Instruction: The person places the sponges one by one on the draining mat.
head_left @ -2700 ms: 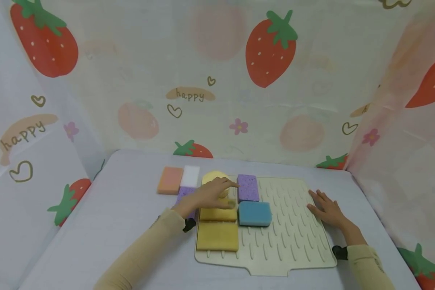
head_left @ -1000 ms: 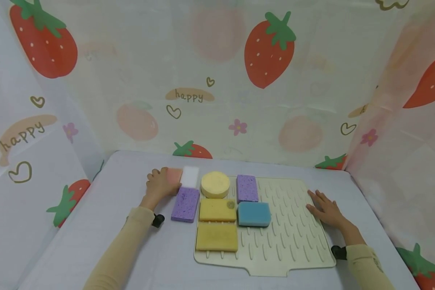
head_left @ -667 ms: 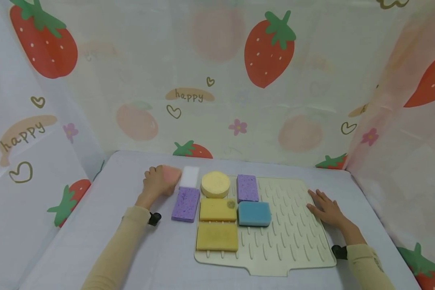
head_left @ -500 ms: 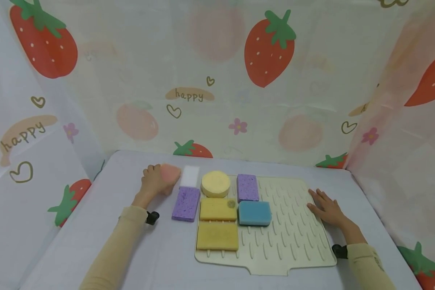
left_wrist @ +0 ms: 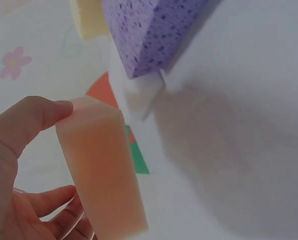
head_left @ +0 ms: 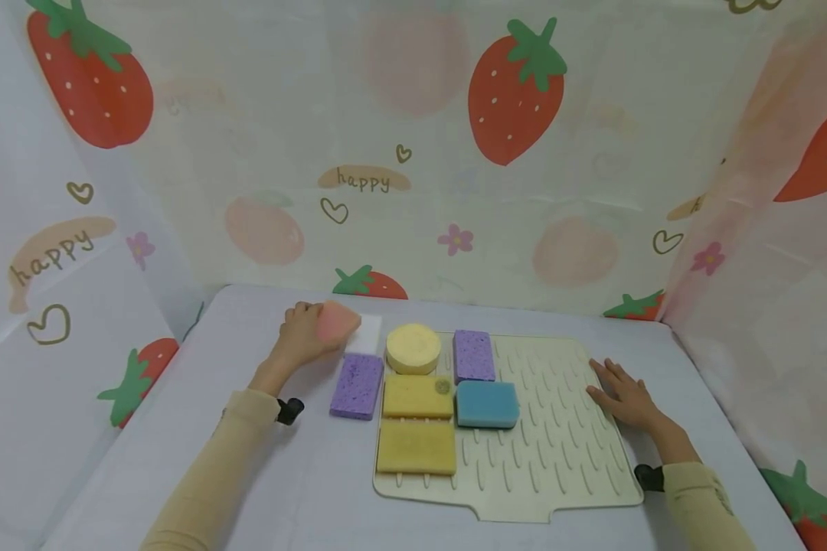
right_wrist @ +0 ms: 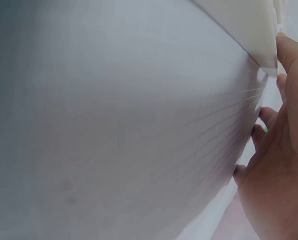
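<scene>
We pinch the salmon-pink sponge (left_wrist: 103, 175) between the thumb and fingers of the left grip (head_left: 302, 334). The block is tilted and appears clear of the bench (head_left: 303, 474); in the head view, its right corner overlaps the white sponge (head_left: 365, 338). 1 purple sponge (head_left: 356, 386) lies on the bench, on the near side of the white sponge.

We rest the right grip (head_left: 625, 398), fingers spread and holding nothing, at the right edge of the ridged cream mat (head_left: 565, 459). The mat bears 5 more sponges, including the blue sponge (head_left: 487, 404).

Handling: we judge the block light, soft and not slippery if dry. Excess squeeze would likely dent it, not break it. We recommend light pressure across 2 opposite faces near mid-length, leaving the underside free.
</scene>
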A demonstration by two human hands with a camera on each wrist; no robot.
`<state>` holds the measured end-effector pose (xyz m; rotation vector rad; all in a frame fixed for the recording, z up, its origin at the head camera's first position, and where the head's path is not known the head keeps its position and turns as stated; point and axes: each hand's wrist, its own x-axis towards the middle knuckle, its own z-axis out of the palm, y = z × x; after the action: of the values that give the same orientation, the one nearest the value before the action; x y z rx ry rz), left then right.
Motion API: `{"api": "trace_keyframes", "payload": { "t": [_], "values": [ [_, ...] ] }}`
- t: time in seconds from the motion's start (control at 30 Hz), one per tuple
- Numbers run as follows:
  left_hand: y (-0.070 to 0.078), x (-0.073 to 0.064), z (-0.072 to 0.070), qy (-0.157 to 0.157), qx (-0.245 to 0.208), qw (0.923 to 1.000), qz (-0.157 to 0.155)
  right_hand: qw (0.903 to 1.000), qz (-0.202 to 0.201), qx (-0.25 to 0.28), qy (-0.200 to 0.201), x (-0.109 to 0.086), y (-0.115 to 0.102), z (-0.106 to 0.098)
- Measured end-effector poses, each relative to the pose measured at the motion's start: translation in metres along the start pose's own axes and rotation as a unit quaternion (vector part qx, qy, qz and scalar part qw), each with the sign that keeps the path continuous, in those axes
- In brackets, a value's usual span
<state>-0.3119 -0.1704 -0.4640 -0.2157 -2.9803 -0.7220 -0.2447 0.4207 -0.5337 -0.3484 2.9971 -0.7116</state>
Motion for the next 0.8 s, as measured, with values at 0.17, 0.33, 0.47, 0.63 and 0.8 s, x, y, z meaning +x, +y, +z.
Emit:
{"api": "trace_keyframes", "payload": {
  "t": [0.17, 0.33, 0.47, 0.63, 0.8],
  "values": [
    [0.016, -0.004, -0.001, -0.007, -0.007, 0.9992, 0.04, 1.0, 0.001, 0.004, 0.0, 0.0, 0.0, -0.001],
    [0.03, -0.008, -0.001, -0.011, -0.002, 0.996, 0.088, 1.0, 0.004, 0.001, 0.0, 0.0, -0.001, 0.0],
    [0.041, -0.011, 0.001, -0.01, -0.004, 0.9923, 0.123, 1.0, 0.002, 0.003, 0.001, 0.0, 0.0, 0.0],
    [0.051, -0.014, 0.007, -0.018, -0.01, 0.9897, 0.142, 1.0, 0.003, 0.006, 0.0, 0.0, 0.001, 0.001],
    [0.062, -0.019, 0.012, -0.029, -0.002, 0.985, 0.17, 1.0, 0.002, 0.004, 0.002, 0.0, -0.001, 0.001]
  ]
}}
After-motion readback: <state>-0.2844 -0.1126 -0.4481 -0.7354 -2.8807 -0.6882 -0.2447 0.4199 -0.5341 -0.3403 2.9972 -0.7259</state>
